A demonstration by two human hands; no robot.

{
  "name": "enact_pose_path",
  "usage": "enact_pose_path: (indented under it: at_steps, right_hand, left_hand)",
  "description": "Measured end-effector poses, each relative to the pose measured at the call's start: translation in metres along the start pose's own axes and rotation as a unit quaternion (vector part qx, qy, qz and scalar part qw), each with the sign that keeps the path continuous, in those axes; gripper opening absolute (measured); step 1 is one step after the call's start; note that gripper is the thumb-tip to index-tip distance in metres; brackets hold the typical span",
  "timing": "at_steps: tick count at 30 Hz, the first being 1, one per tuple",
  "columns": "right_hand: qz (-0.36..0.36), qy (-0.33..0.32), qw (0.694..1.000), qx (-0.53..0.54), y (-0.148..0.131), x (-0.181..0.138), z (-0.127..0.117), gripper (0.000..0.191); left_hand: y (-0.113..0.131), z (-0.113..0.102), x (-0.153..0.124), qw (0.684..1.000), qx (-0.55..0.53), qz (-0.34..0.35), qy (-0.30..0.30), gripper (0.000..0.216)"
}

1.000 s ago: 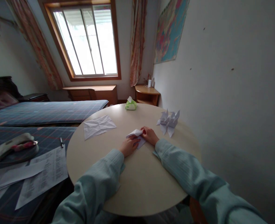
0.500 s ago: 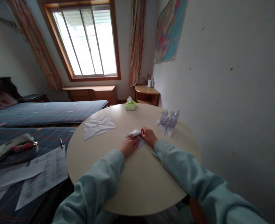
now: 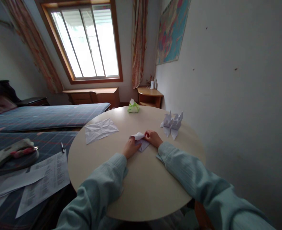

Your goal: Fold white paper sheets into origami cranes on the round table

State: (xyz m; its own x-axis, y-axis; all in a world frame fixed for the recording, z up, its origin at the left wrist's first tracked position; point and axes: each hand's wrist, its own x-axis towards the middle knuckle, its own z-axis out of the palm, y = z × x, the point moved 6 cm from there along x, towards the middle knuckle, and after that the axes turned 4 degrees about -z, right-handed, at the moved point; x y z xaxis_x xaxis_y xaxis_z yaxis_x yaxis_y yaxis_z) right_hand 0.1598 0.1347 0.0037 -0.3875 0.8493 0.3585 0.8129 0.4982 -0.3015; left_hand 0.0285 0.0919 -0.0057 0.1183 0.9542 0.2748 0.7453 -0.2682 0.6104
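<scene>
A partly folded piece of white paper (image 3: 143,146) lies on the round table (image 3: 145,185), with one flap lifted and curling at its far side. My left hand (image 3: 130,147) grips the paper's left edge, thumb and fingers closed on it. At the right corner, my right hand (image 3: 153,138) pinches the lifted flap between thumb and fingertips. Farther right stand several folded white paper figures (image 3: 172,124) with pointed tips. To the left lies a creased, flattened sheet of paper (image 3: 101,130).
A green tissue pack (image 3: 133,106) sits at the table's far edge. Left of the table, a plaid bed (image 3: 47,140) carries printed sheets (image 3: 46,179), a pen (image 3: 63,147) and a pale bag-like item (image 3: 11,153). A white wall (image 3: 246,105) closes off the right side.
My left hand has shifted from lying over the paper to its left edge, baring more of the folded paper. My right hand keeps its pinch at the right corner.
</scene>
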Motion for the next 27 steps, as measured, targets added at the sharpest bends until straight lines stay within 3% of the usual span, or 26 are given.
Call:
enact_pose_path:
  at_steps: [4,9,12,18,27]
  right_hand:
    - [0.01,-0.018,1.0,0.008,0.0,0.001,0.001,0.023]
    - [0.022,-0.037,0.999,-0.01,-0.001,0.002,0.001,0.014]
    - [0.03,-0.046,0.998,-0.012,0.0,0.002,0.001,0.017]
    - [0.037,-0.051,0.998,-0.007,-0.001,0.001,-0.002,0.031]
    - [0.03,-0.049,0.998,-0.001,0.0,0.001,0.0,0.037]
  left_hand:
    - [0.001,0.01,0.017,0.996,-0.09,-0.004,-0.012,0.034]
    - [-0.011,0.026,0.034,0.968,-0.221,-0.116,-0.03,0.026]
    - [-0.015,0.029,0.038,0.957,-0.254,-0.137,-0.028,0.029]
    - [-0.013,0.025,0.04,0.971,-0.212,-0.108,-0.03,0.021]
    - [-0.004,0.023,0.041,0.986,-0.135,-0.097,-0.027,0.019]
